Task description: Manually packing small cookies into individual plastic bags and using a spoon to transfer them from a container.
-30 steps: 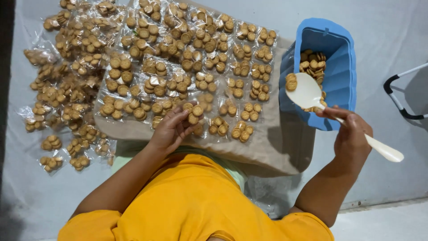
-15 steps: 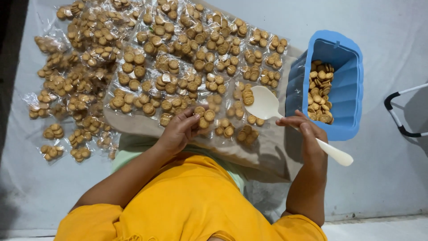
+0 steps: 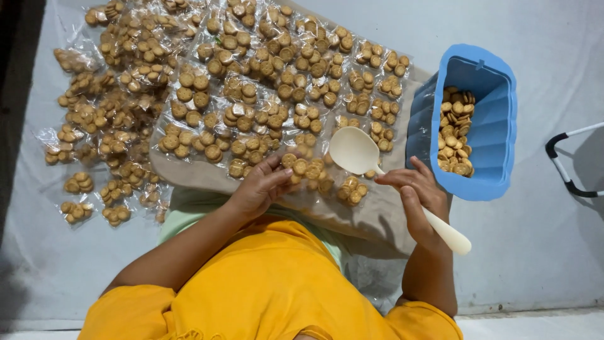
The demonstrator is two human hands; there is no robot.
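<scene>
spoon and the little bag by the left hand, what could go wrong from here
The white spoon sits just above the clear bag of biscuits that the left hand pinches; if bowl and bag mouth are not lined up, biscuits may spill onto the brown sheet. The right hand grips the handle partway along, so the bowl could tip. The blue tub stands close by the right hand and might get knocked.

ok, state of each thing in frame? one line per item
spoon: empty, held over the packets
right hand: closed on the spoon handle
left hand: pinching a clear packet of biscuits
blue tub: open, part full of loose biscuits
filled packets: lying flat in rows
</scene>
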